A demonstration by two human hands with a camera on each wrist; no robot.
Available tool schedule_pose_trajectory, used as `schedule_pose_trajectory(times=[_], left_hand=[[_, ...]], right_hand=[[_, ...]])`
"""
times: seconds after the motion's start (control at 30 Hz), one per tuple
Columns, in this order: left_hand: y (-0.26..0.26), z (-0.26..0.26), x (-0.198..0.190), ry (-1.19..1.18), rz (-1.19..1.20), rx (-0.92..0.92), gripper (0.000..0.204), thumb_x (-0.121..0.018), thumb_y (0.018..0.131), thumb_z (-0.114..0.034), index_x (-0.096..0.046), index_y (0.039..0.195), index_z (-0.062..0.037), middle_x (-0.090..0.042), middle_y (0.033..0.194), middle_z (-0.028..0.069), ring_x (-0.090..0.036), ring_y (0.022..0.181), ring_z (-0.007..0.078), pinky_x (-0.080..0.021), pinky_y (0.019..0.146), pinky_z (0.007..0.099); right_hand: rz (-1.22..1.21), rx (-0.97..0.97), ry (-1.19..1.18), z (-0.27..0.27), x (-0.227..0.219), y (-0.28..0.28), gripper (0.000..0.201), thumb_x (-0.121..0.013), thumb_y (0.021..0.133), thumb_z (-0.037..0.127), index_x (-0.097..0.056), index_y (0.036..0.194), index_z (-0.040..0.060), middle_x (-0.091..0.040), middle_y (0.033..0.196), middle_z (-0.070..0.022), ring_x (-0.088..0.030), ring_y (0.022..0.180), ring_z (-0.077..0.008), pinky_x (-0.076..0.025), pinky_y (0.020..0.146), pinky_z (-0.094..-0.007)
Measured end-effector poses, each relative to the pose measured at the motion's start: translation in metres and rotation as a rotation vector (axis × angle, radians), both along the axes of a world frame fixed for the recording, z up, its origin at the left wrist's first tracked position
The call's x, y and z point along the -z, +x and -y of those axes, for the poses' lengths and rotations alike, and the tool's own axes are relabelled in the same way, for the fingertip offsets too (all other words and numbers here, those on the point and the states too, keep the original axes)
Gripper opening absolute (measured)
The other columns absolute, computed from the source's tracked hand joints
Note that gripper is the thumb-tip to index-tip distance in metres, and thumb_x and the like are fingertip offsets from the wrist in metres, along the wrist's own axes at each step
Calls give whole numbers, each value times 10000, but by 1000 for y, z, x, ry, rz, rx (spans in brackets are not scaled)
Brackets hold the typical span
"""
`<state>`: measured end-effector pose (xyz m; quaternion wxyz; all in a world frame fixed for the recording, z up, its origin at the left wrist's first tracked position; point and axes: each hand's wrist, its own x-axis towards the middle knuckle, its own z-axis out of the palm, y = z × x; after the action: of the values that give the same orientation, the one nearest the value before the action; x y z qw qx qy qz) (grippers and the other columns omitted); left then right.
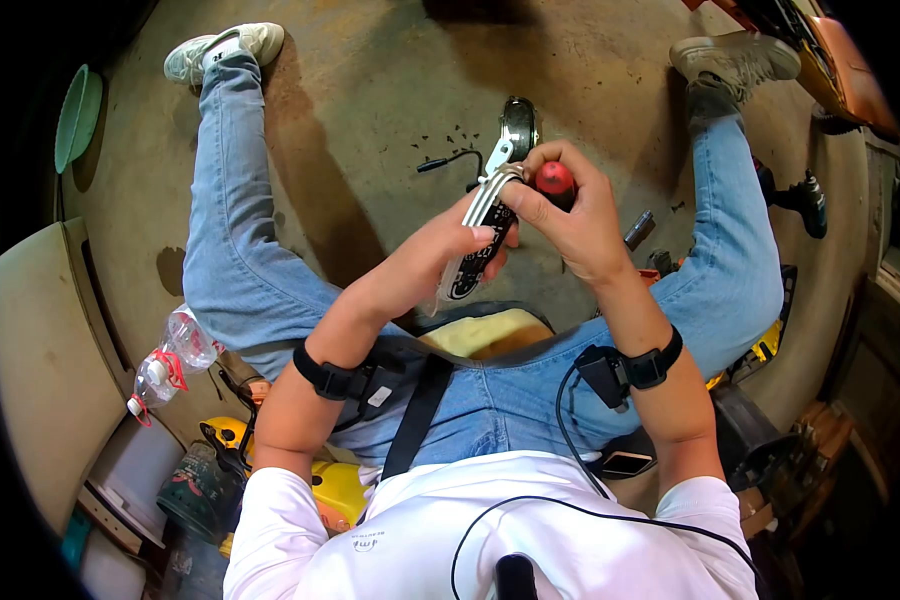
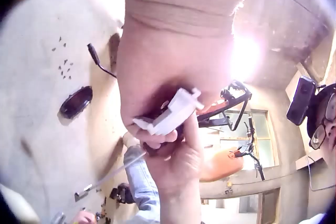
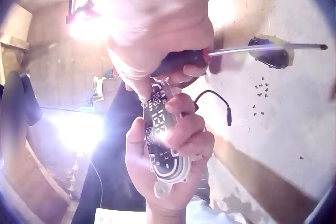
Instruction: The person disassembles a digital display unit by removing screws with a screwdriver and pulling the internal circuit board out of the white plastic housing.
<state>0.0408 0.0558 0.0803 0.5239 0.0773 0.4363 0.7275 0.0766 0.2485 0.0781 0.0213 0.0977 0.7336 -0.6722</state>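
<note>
Red-ended screwdriver (image 1: 554,182), upper centre, risked scratching the display (image 3: 159,119) gripped by left fingers (image 3: 189,125) if clasping right fingers (image 1: 574,155) slipped.

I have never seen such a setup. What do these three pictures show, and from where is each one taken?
No machine is at work here: the left grip and the right grip are a person's own bare hands. The widest picture comes from a camera on the head, looking down over the body and legs. The other two come from small cameras worn one on each wrist, so each looks closely at that hand's work.

The left grip holds a digital display panel in a pale casing. The right grip holds a screwdriver, close to the panel's end; its shaft points away from the panel. On the floor lie a black oval part and some small dark scraps; what they are, I cannot tell.
</note>
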Motion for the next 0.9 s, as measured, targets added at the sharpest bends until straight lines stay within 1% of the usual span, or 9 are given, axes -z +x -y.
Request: schedule_pose_trajectory(times=[0.03, 0.1, 0.13, 0.2, 0.23, 0.3, 0.43, 0.5, 0.9], left_hand=[[0, 0, 0, 38, 88, -15, 480, -494, 942, -309, -419, 1332, -39, -541, 1050, 52, -540, 805, 117, -460, 724, 258], [-1, 0, -3, 96, 155, -40, 485, -502, 935, -306, -420, 1332, -39, -554, 1064, 59, -559, 808, 121, -470, 720, 256], [-2, 0, -3, 153, 224, -65, 490, -510, 929, -303, -422, 1332, -39, -567, 1078, 66, -577, 811, 126, -481, 717, 255], [-1, -1, -3, 180, 254, -63, 491, -507, 929, -300, -421, 1335, -37, -572, 1082, 73, -583, 812, 131, -486, 715, 254], [0, -1, -3, 207, 283, -62, 491, -505, 929, -296, -420, 1337, -36, -577, 1086, 81, -588, 814, 137, -490, 712, 253], [0, 1, -2, 207, 294, -68, 497, -501, 931, -297, -415, 1347, -40, -578, 1082, 83, -588, 811, 140, -491, 707, 253], [-1, 0, -4, 208, 283, -64, 522, -496, 933, -296, -389, 1385, -56, -581, 1073, 88, -588, 803, 146, -489, 682, 250], [-1, 1, -2, 201, 270, -50, 533, -496, 934, -302, -380, 1394, -59, -579, 1074, 85, -587, 803, 144, -485, 679, 248], [1, 0, 2, 104, 194, -6, 534, -499, 934, -335, -390, 1385, -72, -562, 1056, 56, -556, 776, 121, -455, 674, 242]], right_hand=[[0, 1, 0, -1, -2, 1, 250, -778, 831, 174, -584, 928, 50, -585, 823, 9, -547, 765, -79, -467, 695, -243], [190, 40, -332, -5, -9, 1, 231, -750, 854, 153, -576, 963, 45, -595, 846, -3, -562, 783, -83, -471, 680, -233], [189, 40, -331, -5, -11, -1, 231, -750, 854, 153, -576, 963, 45, -595, 846, -3, -562, 783, -83, -471, 680, -233], [7, 26, -221, -4, -13, -3, 242, -728, 869, 124, -583, 1034, 23, -617, 877, -27, -586, 802, -81, -492, 657, -228], [8, 26, -223, -1, -14, -3, 242, -728, 869, 124, -583, 1034, 23, -617, 877, -27, -586, 802, -81, -492, 657, -228], [-52, 45, -250, 3, -14, -4, 267, -721, 876, 106, -599, 1085, -7, -641, 894, -58, -614, 739, -85, -510, 604, -227], [57, -33, -282, 2, -18, -1, 286, -713, 882, 88, -606, 1119, -28, -655, 886, -70, -628, 647, -100, -521, 564, -241], [69, -2, -329, 5, -17, -1, 271, -716, 883, 91, -616, 1097, -42, -656, 846, -67, -621, 587, -107, -507, 526, -234], [132, 50, -365, 5, -10, 0, 196, -758, 852, 95, -643, 950, -30, -661, 765, -75, -622, 567, -106, -507, 486, -237]])
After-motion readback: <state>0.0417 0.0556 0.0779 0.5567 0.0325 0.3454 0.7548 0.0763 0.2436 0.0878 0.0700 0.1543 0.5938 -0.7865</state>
